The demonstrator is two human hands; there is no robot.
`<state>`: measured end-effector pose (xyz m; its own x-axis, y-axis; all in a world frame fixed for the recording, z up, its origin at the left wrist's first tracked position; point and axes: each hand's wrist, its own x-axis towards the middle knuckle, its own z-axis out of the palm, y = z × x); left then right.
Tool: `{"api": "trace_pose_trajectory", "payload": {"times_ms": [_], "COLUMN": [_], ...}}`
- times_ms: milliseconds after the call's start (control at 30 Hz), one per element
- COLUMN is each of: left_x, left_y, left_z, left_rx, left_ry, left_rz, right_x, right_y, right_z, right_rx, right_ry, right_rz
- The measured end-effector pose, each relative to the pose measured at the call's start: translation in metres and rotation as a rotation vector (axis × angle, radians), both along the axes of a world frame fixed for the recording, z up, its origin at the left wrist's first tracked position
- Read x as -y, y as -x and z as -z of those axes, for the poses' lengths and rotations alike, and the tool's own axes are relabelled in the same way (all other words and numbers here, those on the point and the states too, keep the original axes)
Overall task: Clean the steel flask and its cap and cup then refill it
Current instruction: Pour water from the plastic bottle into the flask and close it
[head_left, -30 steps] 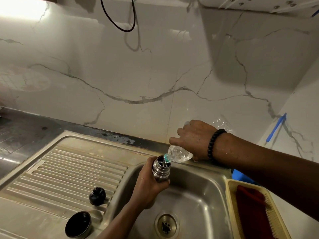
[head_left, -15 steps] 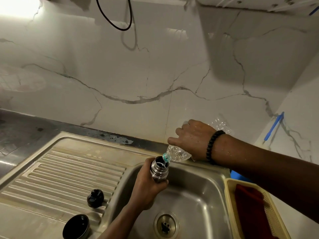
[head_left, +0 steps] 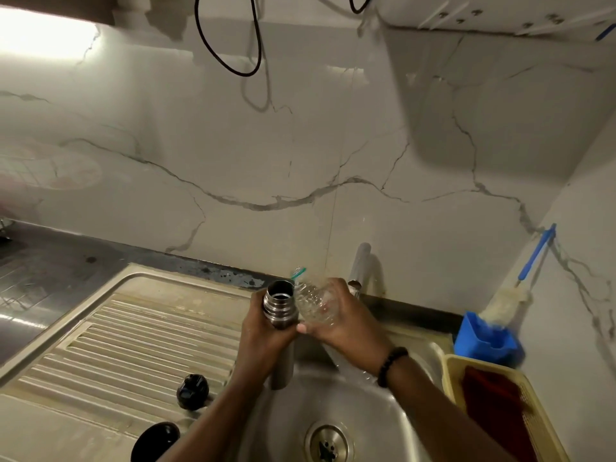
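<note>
Both hands over sink (head_left: pixel 393 425): L (head_left: pixel 263 331) grips flask (head_left: pixel 280 305), R (head_left: pixel 340 320) bottle (head_left: pixel 311 300), prob. upright.

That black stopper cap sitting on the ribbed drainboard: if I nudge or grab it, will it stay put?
The black stopper cap looks rounded and squat, so a nudge could roll it, though the drainboard ribs may check that. Its glossy surface suggests it is wet and probably slippery. It looks small and rigid, so likely light and firm when pinched.

Access around the sink basin (head_left: pixel 383 425)
Left: cap (head_left: pixel 192 392) and cup (head_left: pixel 155 441) are occupying the drainboard. Right: yellow basket (head_left: pixel 450 371) is blocking. Behind: tap (head_left: pixel 359 265) is standing.
</note>
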<state>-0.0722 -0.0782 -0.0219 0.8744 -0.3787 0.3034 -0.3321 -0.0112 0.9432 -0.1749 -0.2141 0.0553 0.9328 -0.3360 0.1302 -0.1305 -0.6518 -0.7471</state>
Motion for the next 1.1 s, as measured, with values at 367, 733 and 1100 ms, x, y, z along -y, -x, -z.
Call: {"api": "trace_pose_trajectory", "payload": {"times_ms": [367, 733, 1100], "left_x": [-0.044, -0.072, -0.088], "left_y": [-0.065, -0.092, -0.086], "left_z": [0.003, 0.012, 0.014], "left_rx": [-0.027, -0.050, -0.081], "left_ry": [-0.061, -0.128, -0.172], "left_rz": [-0.231, -0.164, -0.127], "right_x": [-0.018, -0.025, -0.029], "right_y": [-0.013, -0.025, -0.030], "right_z": [0.093, 0.101, 0.103], "right_rx": [0.063, 0.014, 0.004], "right_ry": [-0.503, -0.590, -0.571], "right_rz": [0.084, 0.037, 0.004]}}
